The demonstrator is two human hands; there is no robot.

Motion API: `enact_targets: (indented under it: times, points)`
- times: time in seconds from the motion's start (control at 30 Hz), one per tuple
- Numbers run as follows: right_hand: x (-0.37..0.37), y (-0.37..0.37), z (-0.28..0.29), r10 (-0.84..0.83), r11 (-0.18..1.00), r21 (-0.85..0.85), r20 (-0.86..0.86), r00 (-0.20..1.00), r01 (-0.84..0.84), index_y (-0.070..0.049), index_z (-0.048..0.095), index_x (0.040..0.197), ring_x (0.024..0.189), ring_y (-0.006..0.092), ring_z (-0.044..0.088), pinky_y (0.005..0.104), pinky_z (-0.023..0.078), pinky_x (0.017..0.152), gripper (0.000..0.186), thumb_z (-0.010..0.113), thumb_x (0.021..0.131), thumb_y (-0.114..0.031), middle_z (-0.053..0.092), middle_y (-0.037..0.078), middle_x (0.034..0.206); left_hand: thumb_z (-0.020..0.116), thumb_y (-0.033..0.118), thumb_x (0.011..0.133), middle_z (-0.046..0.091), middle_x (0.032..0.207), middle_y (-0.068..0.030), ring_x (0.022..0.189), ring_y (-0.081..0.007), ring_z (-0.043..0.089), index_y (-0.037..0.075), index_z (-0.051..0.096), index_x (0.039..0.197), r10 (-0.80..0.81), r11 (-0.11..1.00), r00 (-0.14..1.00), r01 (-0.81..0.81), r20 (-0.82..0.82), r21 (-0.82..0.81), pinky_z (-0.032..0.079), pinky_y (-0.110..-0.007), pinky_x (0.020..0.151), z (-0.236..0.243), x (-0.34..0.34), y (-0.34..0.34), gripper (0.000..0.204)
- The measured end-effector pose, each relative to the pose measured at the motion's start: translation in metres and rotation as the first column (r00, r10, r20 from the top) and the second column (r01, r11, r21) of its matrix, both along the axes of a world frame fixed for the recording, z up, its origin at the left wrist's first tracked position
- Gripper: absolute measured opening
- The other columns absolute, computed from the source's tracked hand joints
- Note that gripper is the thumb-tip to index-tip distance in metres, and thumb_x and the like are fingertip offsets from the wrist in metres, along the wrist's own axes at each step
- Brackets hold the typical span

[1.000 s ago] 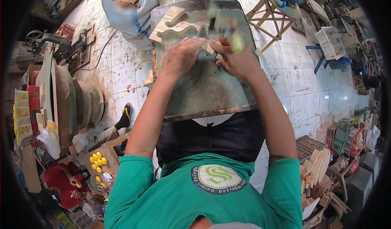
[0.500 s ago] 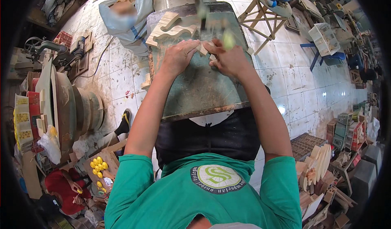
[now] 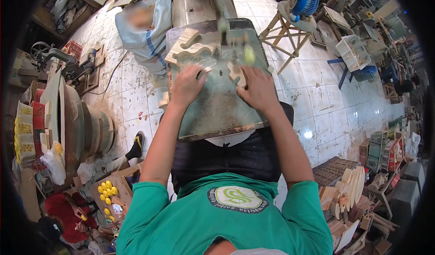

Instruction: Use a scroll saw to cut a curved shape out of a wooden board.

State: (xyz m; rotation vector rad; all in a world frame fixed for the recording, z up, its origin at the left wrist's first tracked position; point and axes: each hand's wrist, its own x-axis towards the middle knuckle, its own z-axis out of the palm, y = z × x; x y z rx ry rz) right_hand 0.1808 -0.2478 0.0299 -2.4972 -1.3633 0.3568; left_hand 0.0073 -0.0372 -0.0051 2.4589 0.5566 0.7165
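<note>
My left hand [image 3: 186, 86] is closed at the left of the metal machine table [image 3: 213, 112], with the end of a small pale wood offcut [image 3: 207, 69] showing at its fingertips. On the right side my right hand [image 3: 259, 88] grips a small wavy-edged wood piece [image 3: 236, 73], fingers over its right part and the thumb at its near edge. Between and beyond the hands a vertical machine arm [image 3: 222, 24] comes down to the table; its lower end is blurred. Beside it is a blurred yellow-green thing [image 3: 249, 55]. A larger wavy-cut board [image 3: 186, 46] lies at the far left of the table.
A white sack [image 3: 152, 37] stands beyond the table's left side. To the right, a blue fan [image 3: 304, 2] sits on a wooden stool [image 3: 283, 35]. Another person in red [image 3: 68, 212] works at lower left near several yellow round pieces [image 3: 108, 189]. Stacked wood [image 3: 351, 189] lies at right.
My hands were together close to the machine arm; they have drawn apart and nearer to me. The wavy piece moved right with my right hand, the offcut left with my left hand.
</note>
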Motion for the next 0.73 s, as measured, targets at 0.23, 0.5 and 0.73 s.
enact_targets:
  times: [0.23, 0.5, 0.73]
  points:
    - [-0.003, -0.06, -0.019, -0.144, 0.898, 0.42, -0.002, 0.99, 0.132, -0.001, 0.063, 0.141, 0.145, 0.0468, 0.049, 0.0516, 0.042, 0.122, 0.076, 0.088, 0.075, -0.028, 0.05, 0.029, 0.156, 0.084, 0.01, 0.084, 0.075, 0.118, -0.0174, 0.115, -0.0392, 0.07, 0.001, 0.07, 0.108, 0.102, 0.99, 0.986, -0.113, 0.135, 0.079, 0.057, -0.045, 0.099, 0.0, -0.039, -0.03, 0.029]
    - [-0.012, -0.105, 0.031, 0.2, 0.767, 0.612, 0.058, 0.978, -0.193, -0.007, 0.057, 0.148, 0.14, 0.0442, 0.055, 0.0466, 0.052, 0.114, 0.097, 0.097, 0.06, -0.012, 0.047, 0.022, 0.158, 0.077, 0.018, 0.101, 0.076, 0.119, -0.015, 0.104, -0.023, 0.075, -0.002, 0.066, 0.132, 0.071, 0.677, 0.973, 0.113, 0.218, -0.727, 0.061, -0.037, 0.094, 0.035, -0.041, -0.1, 0.038]
    - [-0.025, -0.124, 0.056, 0.057, 0.648, 0.759, 0.033, 0.998, -0.063, -0.017, 0.034, 0.169, 0.158, 0.041, 0.037, 0.0487, 0.037, 0.129, 0.128, 0.101, 0.06, -0.019, 0.028, 0.02, 0.176, 0.075, 0.031, 0.106, 0.071, 0.136, -0.021, 0.114, -0.0279, 0.075, -0.002, 0.055, 0.151, -0.042, 0.141, 0.899, 0.437, 0.436, -0.888, 0.062, -0.039, 0.1, 0.073, -0.011, -0.125, 0.06]
